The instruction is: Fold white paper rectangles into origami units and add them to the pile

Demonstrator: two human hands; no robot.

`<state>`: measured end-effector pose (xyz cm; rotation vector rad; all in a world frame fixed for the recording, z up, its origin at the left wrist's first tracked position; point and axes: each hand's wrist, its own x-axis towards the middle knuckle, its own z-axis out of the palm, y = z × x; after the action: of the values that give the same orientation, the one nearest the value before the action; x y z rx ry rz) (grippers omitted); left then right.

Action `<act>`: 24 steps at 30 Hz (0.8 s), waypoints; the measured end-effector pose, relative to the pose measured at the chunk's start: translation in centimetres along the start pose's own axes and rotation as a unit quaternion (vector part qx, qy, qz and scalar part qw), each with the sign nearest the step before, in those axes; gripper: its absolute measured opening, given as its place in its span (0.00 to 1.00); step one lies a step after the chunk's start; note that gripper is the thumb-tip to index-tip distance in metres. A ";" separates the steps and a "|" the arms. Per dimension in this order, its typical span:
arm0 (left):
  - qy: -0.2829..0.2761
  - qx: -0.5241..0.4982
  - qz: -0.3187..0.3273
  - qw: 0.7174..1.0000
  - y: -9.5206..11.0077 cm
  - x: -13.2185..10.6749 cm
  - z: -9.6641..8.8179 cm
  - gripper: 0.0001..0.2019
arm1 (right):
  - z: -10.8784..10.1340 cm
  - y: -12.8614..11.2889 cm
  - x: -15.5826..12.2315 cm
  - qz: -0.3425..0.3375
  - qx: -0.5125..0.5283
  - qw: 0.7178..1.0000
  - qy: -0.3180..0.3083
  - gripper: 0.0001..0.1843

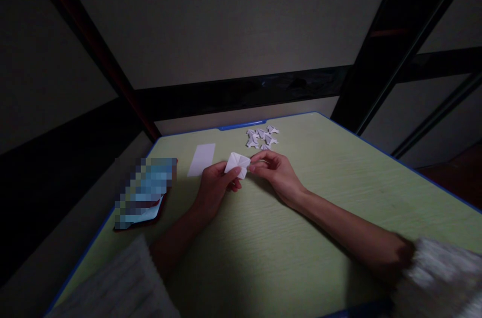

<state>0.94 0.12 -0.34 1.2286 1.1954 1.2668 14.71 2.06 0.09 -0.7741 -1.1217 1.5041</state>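
Observation:
A small white folded paper [237, 161] with crease lines spreading across its face is held up over the middle of the table. My left hand [216, 185] pinches its lower left part, thumb on top and fingers beneath. At its right edge, my right hand [276, 172] has thumb and fingertips closed on the paper's corner. Beyond my hands lie several small white folded paper figures [262, 136] in a loose cluster. To the left of them, a flat white paper sheet [202, 159] rests on the tabletop.
The light green table [301, 253] has a blue edge and a blue handle [243, 125] at its far side. A blurred-out tablet or phone-like thing with a dark red rim [146, 197] lies at the left. Behind the table stand panelled doors [233, 22].

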 end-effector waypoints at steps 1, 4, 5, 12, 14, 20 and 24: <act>-0.003 0.005 0.003 1.000 0.0 0.0 0.0 0.08 | 0.0 0.1 -0.1 -0.006 -0.016 1.000 -0.001 0.10; -0.015 0.015 0.006 1.000 0.2 -0.1 0.1 0.07 | 0.0 0.2 -0.1 -0.017 -0.044 0.999 -0.003 0.09; -0.019 0.016 0.004 1.000 0.2 -0.1 0.2 0.07 | -0.1 0.2 0.0 -0.020 -0.051 0.998 -0.003 0.09; -0.029 0.014 -0.001 0.999 0.4 -0.2 0.3 0.07 | -0.1 0.4 0.2 -0.084 -0.075 0.994 0.010 0.04; -0.026 0.018 -0.001 1.000 0.5 -0.2 0.4 0.08 | -0.1 0.4 0.3 -0.092 -0.077 0.993 0.007 0.03; -0.008 0.029 -0.004 1.000 0.8 -0.3 0.6 0.07 | -0.1 0.5 0.3 -0.106 -0.094 0.990 -0.002 0.02; -0.005 0.027 -0.005 1.000 0.8 -0.3 0.7 0.06 | -0.1 0.4 0.2 -0.124 -0.114 0.986 -0.011 0.02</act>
<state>1.61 -0.22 0.46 1.2645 1.2336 1.2265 14.56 2.30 -0.34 -0.7414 -1.3700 1.1934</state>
